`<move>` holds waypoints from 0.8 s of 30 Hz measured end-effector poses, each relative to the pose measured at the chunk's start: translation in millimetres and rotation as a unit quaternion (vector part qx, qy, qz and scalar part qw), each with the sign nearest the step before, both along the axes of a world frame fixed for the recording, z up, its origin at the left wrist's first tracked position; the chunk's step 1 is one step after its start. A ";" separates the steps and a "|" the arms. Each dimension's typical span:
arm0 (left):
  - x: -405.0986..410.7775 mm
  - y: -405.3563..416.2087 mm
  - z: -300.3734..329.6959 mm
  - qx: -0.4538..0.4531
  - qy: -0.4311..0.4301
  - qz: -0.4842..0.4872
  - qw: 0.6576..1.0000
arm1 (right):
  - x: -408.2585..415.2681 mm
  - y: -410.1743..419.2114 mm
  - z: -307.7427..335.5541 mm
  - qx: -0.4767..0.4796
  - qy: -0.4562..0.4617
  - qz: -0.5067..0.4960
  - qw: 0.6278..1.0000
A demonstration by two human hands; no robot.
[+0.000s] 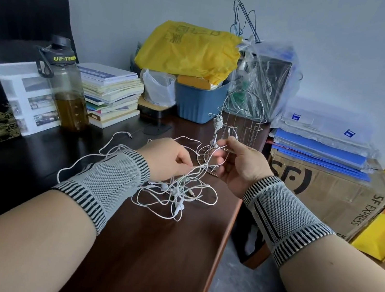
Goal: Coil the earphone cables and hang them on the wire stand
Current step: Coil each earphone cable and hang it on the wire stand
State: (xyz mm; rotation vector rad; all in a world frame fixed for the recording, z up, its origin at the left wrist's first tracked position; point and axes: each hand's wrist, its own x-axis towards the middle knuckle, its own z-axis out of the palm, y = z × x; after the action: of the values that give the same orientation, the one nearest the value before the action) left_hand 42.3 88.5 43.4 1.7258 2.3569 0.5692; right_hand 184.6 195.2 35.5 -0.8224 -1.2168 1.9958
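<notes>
Head view: both hands, left [166,159] and right [241,166], pinch tangled earphone cables [173,193]; blue bin [198,103] holds yellow bag [190,48].

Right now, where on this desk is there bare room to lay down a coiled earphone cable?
Bare dark wood lies near the desk edge, between the forearms, below the tangled cables. Another patch sits between bottle and wire stand. The back is crowded with books and blue bin.

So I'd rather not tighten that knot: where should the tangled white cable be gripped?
Pinch the tangled cable at the loose outer loop on its left, from above; the dense middle under the left hand would cinch, and the right hand already holds one strand.
</notes>
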 end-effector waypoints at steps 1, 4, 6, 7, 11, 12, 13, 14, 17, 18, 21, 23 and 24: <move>-1.7 -1.1 4.0 0.017 -0.005 -0.004 1.000 | 0.4 0.4 0.6 -0.001 0.002 -0.002 1.000; -5.1 -4.9 18.3 0.081 -0.054 -0.007 0.995 | -1.3 0.0 0.8 -0.003 0.008 -0.005 1.000; -7.0 -6.6 25.4 0.114 -0.081 -0.010 0.990 | -3.6 -0.7 0.9 -0.006 0.020 -0.008 1.000; -7.4 -8.0 28.8 0.127 -0.088 -0.013 0.988 | -4.8 -1.3 1.3 -0.008 0.026 -0.009 1.000; -7.7 -10.9 39.2 0.156 -0.094 -0.020 0.983 | -5.8 -2.9 3.4 -0.011 0.022 0.003 1.000; -8.5 -10.7 40.3 0.164 -0.096 -0.020 0.982 | -5.2 -3.2 3.6 -0.008 0.015 0.017 1.000; -8.2 -11.0 41.8 0.171 -0.100 -0.019 0.980 | -4.6 -3.8 3.9 -0.005 0.009 0.035 0.999; -8.3 -10.5 42.0 0.177 -0.105 -0.018 0.979 | -3.7 -5.2 4.4 -0.003 0.006 0.054 0.999; -7.3 -7.6 40.7 0.194 -0.117 -0.001 0.974 | -1.3 -10.3 5.6 0.012 0.011 0.106 0.994; -7.7 -6.1 39.7 0.200 -0.120 0.009 0.972 | -0.7 -12.1 5.6 0.022 0.016 0.123 0.992; -7.4 -3.9 40.1 0.224 -0.126 0.029 0.966 | 0.0 -15.5 3.9 0.063 0.013 0.163 0.984; -7.8 -4.1 41.8 0.239 -0.135 0.042 0.961 | -0.7 -16.4 2.5 0.083 -0.006 0.164 0.983; -8.7 -4.1 42.3 0.246 -0.149 0.052 0.956 | -0.8 -16.1 1.8 0.084 -0.011 0.156 0.984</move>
State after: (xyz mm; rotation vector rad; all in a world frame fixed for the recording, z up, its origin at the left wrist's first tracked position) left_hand 33.6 84.4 85.7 1.5394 2.2167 1.4264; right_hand 183.8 179.1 37.3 -0.5999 -1.5844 2.0923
